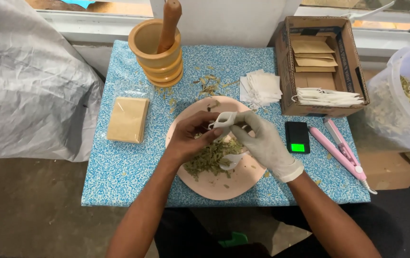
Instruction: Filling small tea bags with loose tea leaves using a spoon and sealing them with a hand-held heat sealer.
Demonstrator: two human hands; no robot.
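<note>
Sachet filling — under way
Our bare left hand (188, 138) and gloved right hand (262, 143) both held one sachet (225, 119); herbs (210, 157) remained on the plate (243, 184).

A blue-and-white speckled tablecloth (119, 177) carries a pale pink plate (243, 184) of olive-green dried leaves (207, 160), a tan wooden mortar (155, 52), a brown cardboard box (348, 57) — and a pink sealer (341, 150) beside a black scale (297, 137) with a green-lit display.

My hands over the round pink plate (243, 181) at table centre, wooden mortar (157, 55) behind-left, flat tan packets (127, 119) left, cardboard box (322, 64) behind-right, small black scale (297, 137) right, pink sealer (341, 150) beyond it.
</note>
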